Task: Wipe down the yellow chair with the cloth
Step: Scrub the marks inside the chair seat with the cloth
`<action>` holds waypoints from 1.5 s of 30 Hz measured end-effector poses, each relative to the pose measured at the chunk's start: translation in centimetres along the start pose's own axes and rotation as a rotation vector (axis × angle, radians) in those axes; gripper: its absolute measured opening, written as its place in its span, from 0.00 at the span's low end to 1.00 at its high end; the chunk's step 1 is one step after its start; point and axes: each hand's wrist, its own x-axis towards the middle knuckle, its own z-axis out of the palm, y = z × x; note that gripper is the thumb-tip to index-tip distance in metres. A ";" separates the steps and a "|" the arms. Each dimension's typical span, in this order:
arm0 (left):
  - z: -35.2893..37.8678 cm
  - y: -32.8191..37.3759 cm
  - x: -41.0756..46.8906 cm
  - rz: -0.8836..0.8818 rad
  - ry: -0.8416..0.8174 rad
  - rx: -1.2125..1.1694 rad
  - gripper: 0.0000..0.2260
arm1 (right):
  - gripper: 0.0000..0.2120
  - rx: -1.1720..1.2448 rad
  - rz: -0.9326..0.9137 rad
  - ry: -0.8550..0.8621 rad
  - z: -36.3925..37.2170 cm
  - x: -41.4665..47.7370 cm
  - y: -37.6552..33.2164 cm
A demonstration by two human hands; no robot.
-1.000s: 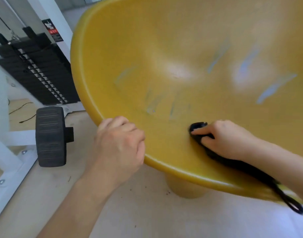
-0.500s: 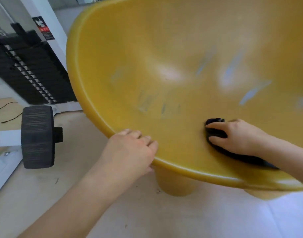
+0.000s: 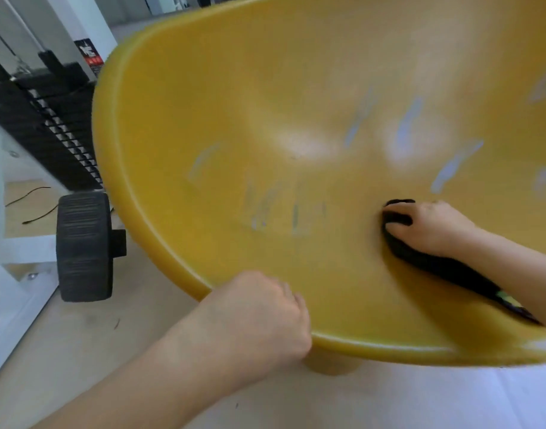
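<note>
The yellow chair point(image 3: 222, 97) is a big glossy plastic shell that fills most of the view, with pale streaks across its seat. My left hand point(image 3: 259, 317) grips its front rim, fingers curled over the edge. My right hand point(image 3: 432, 226) presses a black cloth point(image 3: 420, 258) flat on the seat's right part. The cloth trails back under my forearm toward the rim. A yellow leg point(image 3: 330, 366) shows below the rim.
A black ribbed roller pad point(image 3: 83, 246) on a white gym machine frame point(image 3: 14, 292) stands left of the chair. Behind it is a black weight stack point(image 3: 48, 128). Pale floor point(image 3: 89, 360) lies under the chair.
My right hand has slid the cloth rightward across the seat. My left hand has shifted right along the front rim. The view itself has swung about.
</note>
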 end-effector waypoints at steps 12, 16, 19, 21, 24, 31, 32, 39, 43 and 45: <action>-0.7 -1.6 -0.4 -0.364 0.068 -0.163 0.31 | 0.22 0.005 -0.211 0.069 0.3 4.5 -2.1; -0.4 -1.7 0.1 -0.446 0.080 -0.138 0.22 | 0.22 0.114 -0.267 0.044 0.9 4.0 -5.5; -0.4 -1.7 -0.1 -0.438 0.099 -0.147 0.20 | 0.22 0.296 -0.697 0.024 1.2 -4.4 -10.2; -0.4 -1.6 -0.3 -0.420 0.113 -0.154 0.21 | 0.23 0.313 -0.807 0.011 0.9 -5.8 -9.3; -0.1 -1.5 -0.3 -0.400 0.130 -0.167 0.23 | 0.22 0.039 -0.586 0.102 0.6 1.4 -6.1; 0.2 -1.7 -0.4 -0.401 0.137 -0.160 0.18 | 0.23 0.206 -0.586 0.078 1.2 0.6 -9.8; 0.3 -1.7 -0.4 -0.398 0.131 -0.173 0.18 | 0.23 0.306 -0.749 0.058 1.4 -2.9 -10.2; 0.0 -1.7 -0.4 -0.382 0.099 -0.151 0.18 | 0.21 0.055 -0.336 0.189 0.3 6.5 -7.2; -1.2 -5.6 -2.2 -0.497 0.055 -0.070 0.21 | 0.23 0.224 -0.458 0.062 0.9 1.9 -11.2; -1.9 -7.4 -2.9 -0.533 0.038 -0.048 0.23 | 0.24 0.338 -0.712 0.031 0.8 -4.3 -12.2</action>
